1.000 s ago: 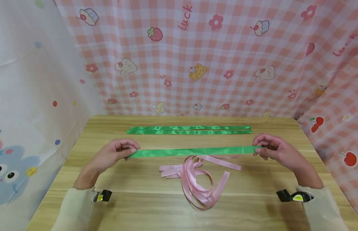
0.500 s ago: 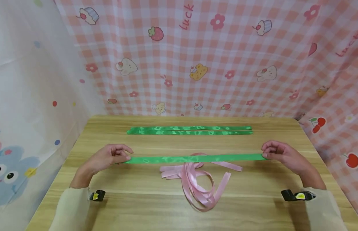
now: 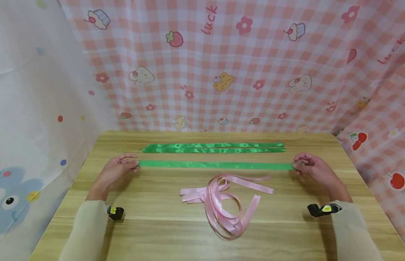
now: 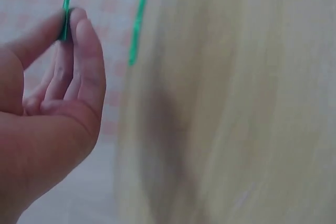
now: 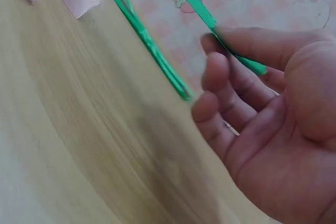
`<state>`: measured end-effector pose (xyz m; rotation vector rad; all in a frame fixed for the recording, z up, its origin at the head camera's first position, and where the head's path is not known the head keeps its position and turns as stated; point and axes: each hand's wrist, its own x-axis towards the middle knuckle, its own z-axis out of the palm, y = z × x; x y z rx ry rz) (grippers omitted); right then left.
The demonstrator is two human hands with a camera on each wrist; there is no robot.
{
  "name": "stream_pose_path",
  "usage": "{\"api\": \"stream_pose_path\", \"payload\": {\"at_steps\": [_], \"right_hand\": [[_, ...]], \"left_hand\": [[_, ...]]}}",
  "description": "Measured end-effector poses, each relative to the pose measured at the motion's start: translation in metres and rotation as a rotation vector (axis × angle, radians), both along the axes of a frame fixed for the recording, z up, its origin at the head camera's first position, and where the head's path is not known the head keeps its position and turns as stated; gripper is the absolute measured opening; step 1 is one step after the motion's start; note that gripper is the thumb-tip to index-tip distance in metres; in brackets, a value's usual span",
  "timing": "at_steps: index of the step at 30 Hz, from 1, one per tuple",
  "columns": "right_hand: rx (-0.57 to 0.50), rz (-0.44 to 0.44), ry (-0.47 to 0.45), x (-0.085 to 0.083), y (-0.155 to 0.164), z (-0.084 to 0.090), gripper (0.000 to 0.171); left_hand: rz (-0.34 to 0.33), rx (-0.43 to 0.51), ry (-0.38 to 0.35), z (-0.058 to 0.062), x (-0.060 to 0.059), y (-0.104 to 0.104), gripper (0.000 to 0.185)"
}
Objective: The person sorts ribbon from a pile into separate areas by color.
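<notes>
A green satin ribbon [image 3: 215,165] is stretched straight between both hands, above the table. Its left end is pinched between the thumb and fingers of my left hand [image 3: 117,170]; the left wrist view shows the ribbon's tip [image 4: 65,30] between them. My right hand [image 3: 315,171] pinches the other end, and a short green tail [image 5: 252,65] sticks out past the thumb in the right wrist view. Two more green ribbons [image 3: 215,148] lie side by side near the table's back edge, beyond the held one. Nearer to me lies a loosely looped bundle of pink ribbons [image 3: 222,208].
The wooden table [image 3: 156,232] reaches back to a pink checked curtain [image 3: 202,72]. White cloth [image 3: 42,90] hangs at the left. Each wrist carries a small black camera, such as the left one [image 3: 115,213].
Both hands first came toward me and drew farther apart, pulling the green ribbon taut. Since then they have moved back toward the two lying green ribbons. The pink bundle stays put.
</notes>
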<state>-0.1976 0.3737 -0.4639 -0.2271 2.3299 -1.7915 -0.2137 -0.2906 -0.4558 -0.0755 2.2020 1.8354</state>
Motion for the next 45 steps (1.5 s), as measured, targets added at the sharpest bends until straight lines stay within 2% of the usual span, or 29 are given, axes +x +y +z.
{"api": "stream_pose_path", "payload": {"at_steps": [4, 8, 10, 12, 14, 17, 22, 26, 36, 45], "right_hand": [[-0.050, -0.121, -0.023, -0.011, -0.004, -0.010, 0.019], [-0.182, -0.186, -0.033, -0.020, -0.009, -0.021, 0.026], [-0.212, -0.214, -0.031, -0.024, -0.012, -0.026, 0.029], [-0.163, -0.262, -0.023, -0.028, -0.015, -0.030, 0.029], [-0.057, -0.321, -0.011, -0.033, -0.018, -0.031, 0.029], [0.058, -0.410, -0.007, -0.039, -0.025, -0.029, 0.029], [0.011, -0.508, -0.044, -0.048, -0.031, -0.031, 0.022], [0.050, -0.563, -0.071, -0.051, -0.032, -0.036, 0.022], [0.196, -0.676, -0.010, -0.053, -0.040, -0.035, 0.030], [0.181, -0.712, -0.011, -0.054, -0.044, -0.037, 0.033]], "left_hand": [[0.073, 0.050, -0.014, -0.013, -0.011, 0.006, 0.051], [0.166, 0.105, -0.041, -0.022, -0.019, 0.014, 0.046], [0.223, 0.087, -0.042, -0.024, -0.023, 0.017, 0.043], [0.281, 0.068, -0.040, -0.025, -0.028, 0.020, 0.044], [0.333, 0.053, -0.042, -0.026, -0.033, 0.023, 0.047], [0.384, 0.037, -0.049, -0.026, -0.038, 0.027, 0.048], [0.422, 0.042, -0.090, -0.026, -0.041, 0.030, 0.041], [0.446, 0.020, -0.130, -0.030, -0.045, 0.029, 0.039], [0.487, -0.105, -0.096, -0.028, -0.049, 0.035, 0.047], [0.511, -0.155, -0.106, -0.031, -0.049, 0.036, 0.049]]}}
